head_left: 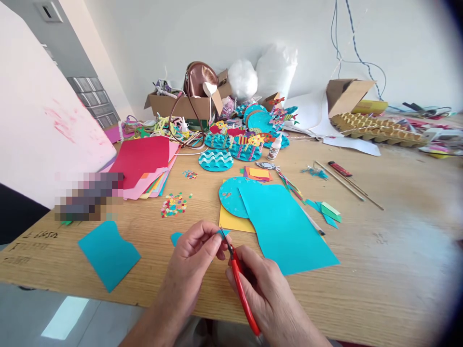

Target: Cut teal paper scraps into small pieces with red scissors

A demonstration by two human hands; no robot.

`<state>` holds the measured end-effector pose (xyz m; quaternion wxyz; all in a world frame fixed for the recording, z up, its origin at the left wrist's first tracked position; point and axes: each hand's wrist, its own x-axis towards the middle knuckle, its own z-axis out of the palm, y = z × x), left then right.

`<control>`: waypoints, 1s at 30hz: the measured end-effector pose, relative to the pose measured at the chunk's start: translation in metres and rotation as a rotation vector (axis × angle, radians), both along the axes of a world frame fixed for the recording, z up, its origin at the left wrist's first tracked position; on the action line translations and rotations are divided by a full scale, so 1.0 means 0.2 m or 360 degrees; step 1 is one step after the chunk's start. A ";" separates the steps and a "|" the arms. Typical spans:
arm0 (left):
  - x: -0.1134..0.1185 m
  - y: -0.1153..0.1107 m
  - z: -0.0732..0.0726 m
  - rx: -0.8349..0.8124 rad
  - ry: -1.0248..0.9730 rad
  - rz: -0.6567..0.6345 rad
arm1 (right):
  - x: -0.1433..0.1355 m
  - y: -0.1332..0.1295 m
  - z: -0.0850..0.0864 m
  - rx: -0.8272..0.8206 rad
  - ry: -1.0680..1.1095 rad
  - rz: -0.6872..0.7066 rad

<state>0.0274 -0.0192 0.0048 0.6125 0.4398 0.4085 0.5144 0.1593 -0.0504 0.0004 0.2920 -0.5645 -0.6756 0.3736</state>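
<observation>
Between its thumb and fingers, my left hand [197,253] pinches a small piece of blue paper [223,233]. My right hand [262,282] grips red-handled scissors [239,282], whose blades are at the blue piece. Another blue scrap [175,238] lies just left of my left hand. Beyond my hands, a large blue sheet [289,226] partly covers a round blue disc [231,197] and a yellow sheet [231,221]. Over to the left lies a blue sheet with a curved cut edge [108,255].
Paper dots [174,205] lie near stacked coloured sheets [144,164]. Farther back stand a glue bottle [275,147], decorated blue paper crafts [216,160] and a cardboard box [181,106]. On the right are wooden sticks [343,180], a cutter knife [340,168] and an egg tray [376,129].
</observation>
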 end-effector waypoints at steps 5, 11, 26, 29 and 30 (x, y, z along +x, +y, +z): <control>-0.01 0.00 0.00 -0.0018 0.0007 -0.0052 | 0.00 0.00 -0.01 0.0037 -0.0007 -0.0026; -0.02 0.00 -0.01 -0.0035 -0.0013 -0.0070 | 0.01 -0.01 -0.04 0.0080 0.0008 0.0002; -0.03 0.00 -0.02 -0.0046 0.0023 -0.0056 | 0.02 -0.02 -0.05 0.0111 0.0032 0.0030; -0.03 0.00 -0.02 -0.0048 0.0025 -0.0058 | 0.02 -0.02 -0.05 0.0130 0.0021 0.0029; -0.03 0.00 -0.02 -0.0050 0.0029 -0.0060 | 0.02 -0.02 -0.05 0.0127 0.0016 0.0030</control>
